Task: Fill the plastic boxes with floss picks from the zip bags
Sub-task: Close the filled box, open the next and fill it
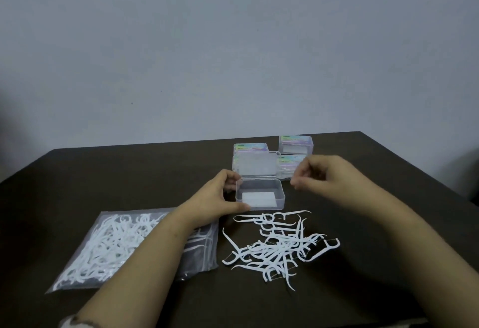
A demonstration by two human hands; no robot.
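Dark brown counter [103, 172] meets a pale grey wall [207, 42]. The left hand [220, 195] grips an open clear plastic box [259, 196] holding only a white label; the right hand [318, 174] hovers curled, holding nothing. Floss picks [277, 246] lie loose beside a filled zip bag [116, 244].

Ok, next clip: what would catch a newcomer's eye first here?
The loose pile of white floss picks on the dark table, right in front of the open clear plastic box. The left hand holds that box's left side; a zip bag of picks lies at the left.
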